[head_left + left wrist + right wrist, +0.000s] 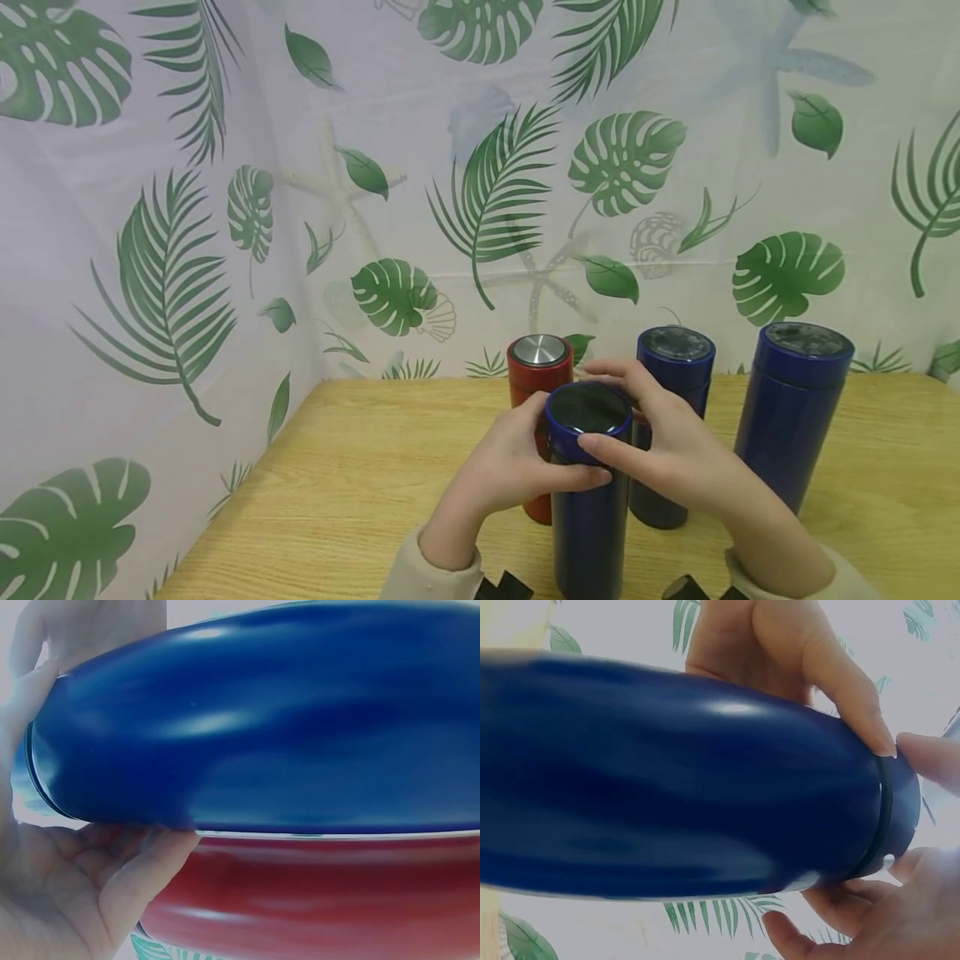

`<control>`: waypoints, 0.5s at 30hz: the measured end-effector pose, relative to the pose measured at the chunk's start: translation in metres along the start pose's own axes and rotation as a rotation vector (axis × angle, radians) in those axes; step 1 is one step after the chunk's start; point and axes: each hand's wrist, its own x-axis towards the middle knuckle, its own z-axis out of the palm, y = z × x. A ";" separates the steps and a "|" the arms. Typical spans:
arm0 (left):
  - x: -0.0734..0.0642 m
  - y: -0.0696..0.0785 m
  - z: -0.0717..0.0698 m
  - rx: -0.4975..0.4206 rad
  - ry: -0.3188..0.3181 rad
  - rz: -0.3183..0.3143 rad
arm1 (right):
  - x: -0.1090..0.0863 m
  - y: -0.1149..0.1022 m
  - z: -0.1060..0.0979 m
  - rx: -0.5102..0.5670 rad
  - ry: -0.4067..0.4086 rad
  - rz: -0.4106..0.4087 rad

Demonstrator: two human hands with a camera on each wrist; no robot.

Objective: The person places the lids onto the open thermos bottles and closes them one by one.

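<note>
A dark blue vacuum flask (pixel 589 533) stands upright on the wooden table at the front, between both hands. Its lid (pixel 589 412) has a blue rim and a glossy black top. My left hand (pixel 513 458) grips the flask's upper part, with the thumb across the front just below the lid. The right hand (pixel 678 446) holds the lid from the other side, its thumb on the near rim and its fingers behind. In the right wrist view, a dark seam rings the flask (pixel 697 780) under the lid, and fingers of both hands lie near it.
Just behind stands a red flask (pixel 538 379) with a silver top, partly hidden. Two more blue flasks, one behind the right hand (pixel 678 375) and a taller-looking one (pixel 791 425) further right, stand on the table (pixel 360 475). A leaf-patterned cloth (pixel 405 192) hangs behind.
</note>
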 end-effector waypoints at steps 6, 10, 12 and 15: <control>0.001 -0.001 0.001 -0.016 0.001 0.002 | 0.001 -0.001 0.005 -0.083 0.086 0.069; 0.001 -0.001 0.001 0.001 0.005 -0.006 | 0.001 -0.001 0.006 -0.092 0.086 0.083; 0.001 -0.001 0.001 0.006 0.002 -0.009 | 0.001 -0.001 0.004 -0.081 0.062 0.073; 0.001 0.000 0.001 0.007 0.000 -0.010 | 0.000 -0.002 0.001 -0.046 0.024 0.035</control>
